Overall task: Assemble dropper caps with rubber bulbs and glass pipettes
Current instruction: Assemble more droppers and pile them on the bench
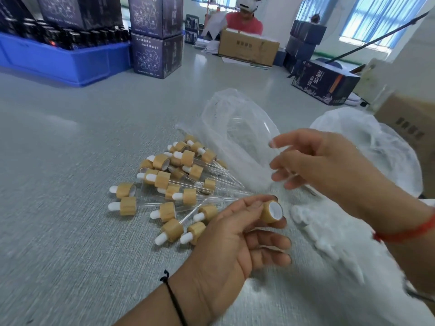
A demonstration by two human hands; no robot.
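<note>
Grey desk (70, 161), left hand (226, 241) pinching a bamboo cap (271, 211) open-end up, right hand (313, 163) seemingly pinching a blurred glass pipette (303, 182) — best fed straight into the centre.

- A blue crate (70, 64) is sitting far off to my left, holding rows of dark bottles (58, 35).
- Two dark printed boxes (156, 36) are standing stacked beside it.
- A person in a red top (244, 20) is working behind a brown carton (248, 49) across my grey table (70, 149).
- Another dark box (326, 82) is lying to my right.
</note>
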